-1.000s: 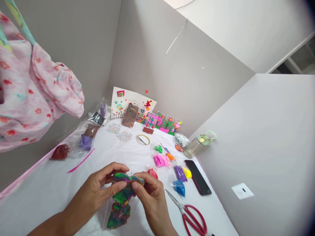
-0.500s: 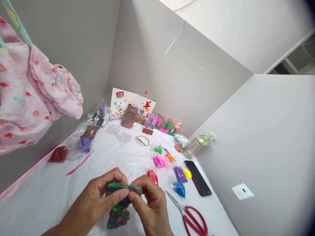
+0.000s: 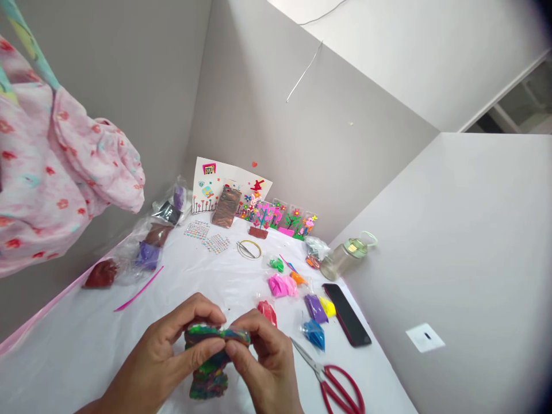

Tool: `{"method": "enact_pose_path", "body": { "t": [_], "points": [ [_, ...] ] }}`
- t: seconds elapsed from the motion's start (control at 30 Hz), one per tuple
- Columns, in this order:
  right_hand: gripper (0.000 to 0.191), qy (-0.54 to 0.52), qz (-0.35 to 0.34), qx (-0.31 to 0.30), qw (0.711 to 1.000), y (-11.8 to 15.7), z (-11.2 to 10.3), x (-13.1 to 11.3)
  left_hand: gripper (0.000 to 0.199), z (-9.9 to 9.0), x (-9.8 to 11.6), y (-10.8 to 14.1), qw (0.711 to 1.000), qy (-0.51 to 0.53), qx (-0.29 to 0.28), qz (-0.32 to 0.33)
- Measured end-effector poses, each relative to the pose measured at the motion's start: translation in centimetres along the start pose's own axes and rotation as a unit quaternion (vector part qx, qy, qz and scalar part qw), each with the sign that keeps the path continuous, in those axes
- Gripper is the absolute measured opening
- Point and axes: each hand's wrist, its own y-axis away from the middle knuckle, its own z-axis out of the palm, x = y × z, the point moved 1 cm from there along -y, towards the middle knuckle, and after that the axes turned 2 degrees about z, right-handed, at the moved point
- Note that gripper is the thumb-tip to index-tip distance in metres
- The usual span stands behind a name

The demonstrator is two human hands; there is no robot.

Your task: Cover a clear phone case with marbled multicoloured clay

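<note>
Between my two hands is a piece of multicoloured modelling clay, swirled in green, blue and reddish brown, with ragged edges. My left hand pinches its upper edge between thumb and fingers. On the other side my right hand grips the same edge, the two thumb tips almost meeting at the middle. The clay's lower part hangs below my thumbs; my fingers hide some of it. Just right of my right hand lie red-handled scissors, blades pointing up and left. A bag of red clay lies just beyond my hands.
Bagged pink, purple and blue clay lie at right, beside a black phone and a bottle. Decorated clay pieces stand along the back. More bagged clay lines the left edge. Pink floral cloth hangs upper left.
Both hands keep hold of the clay in nearly the same place, with small finger shifts. The left index finger has lifted slightly off the clay. The whole view has shifted slightly.
</note>
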Motion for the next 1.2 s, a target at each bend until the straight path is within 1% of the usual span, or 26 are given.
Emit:
{"method": "enact_pose_path", "body": {
  "t": [0.07, 0.1, 0.2, 0.27, 0.4, 0.57, 0.63, 0.7, 0.77, 0.87, 0.93, 1.03, 1.1, 1.2],
  "points": [
    [0.019, -0.015, 0.014, 0.002, 1.0, -0.05, -0.16, -0.01, 0.023, -0.2, 0.27, 0.03, 0.995, -0.051, 0.039, 0.071],
    [0.022, -0.025, 0.021, 0.002, 0.999, -0.07, -0.24, -0.01, 0.026, -0.26, 0.38, 0.05, 0.99, -0.074, 0.052, 0.107],
    [0.027, -0.06, 0.04, -0.002, 0.997, -0.12, -0.37, 0.05, 0.02, -0.27, 0.6, 0.09, 0.969, -0.135, 0.068, 0.193],
    [0.028, -0.073, 0.046, -0.006, 0.996, -0.13, -0.37, 0.11, 0.017, -0.2, 0.65, 0.1, 0.96, -0.159, 0.074, 0.218],
    [0.029, -0.078, 0.056, -0.011, 0.995, -0.09, -0.25, 0.34, 0.015, -0.24, 0.56, 0.15, 0.952, -0.177, 0.078, 0.237],
    [0.03, -0.089, 0.066, -0.01, 0.994, -0.1, -0.15, 0.61, 0.022, -0.64, 0.37, 0.2, 0.935, -0.218, 0.065, 0.273],
    [0.029, -0.092, 0.068, -0.012, 0.993, -0.11, -0.17, 0.59, 0.021, -0.72, 0.32, 0.19, 0.931, -0.229, 0.067, 0.277],
    [0.028, -0.094, 0.066, -0.009, 0.993, -0.11, -0.22, 0.51, 0.019, -0.76, 0.25, 0.17, 0.933, -0.231, 0.083, 0.264],
    [0.027, -0.097, 0.061, -0.002, 0.993, -0.11, -0.25, 0.42, 0.021, -0.77, 0.16, 0.17, 0.936, -0.228, 0.085, 0.255],
    [0.028, -0.112, 0.07, -0.006, 0.991, -0.17, -0.21, 0.37, 0.021, -0.85, -0.02, 0.2, 0.932, -0.232, 0.058, 0.274],
    [0.028, -0.126, 0.077, -0.011, 0.989, -0.23, -0.19, 0.39, 0.023, -0.95, -0.14, 0.19, 0.927, -0.241, 0.054, 0.282],
    [0.029, -0.122, 0.073, -0.002, 0.99, -0.27, -0.29, 0.42, 0.026, -1.0, -0.23, 0.07, 0.934, -0.242, 0.071, 0.253],
    [0.029, -0.111, 0.07, 0.003, 0.991, -0.26, -0.37, 0.42, 0.021, -0.9, -0.16, -0.03, 0.942, -0.226, 0.085, 0.234],
    [0.029, -0.109, 0.071, 0.006, 0.991, -0.23, -0.41, 0.37, 0.013, -0.66, 0.03, -0.07, 0.944, -0.204, 0.096, 0.241]
  ]
}}
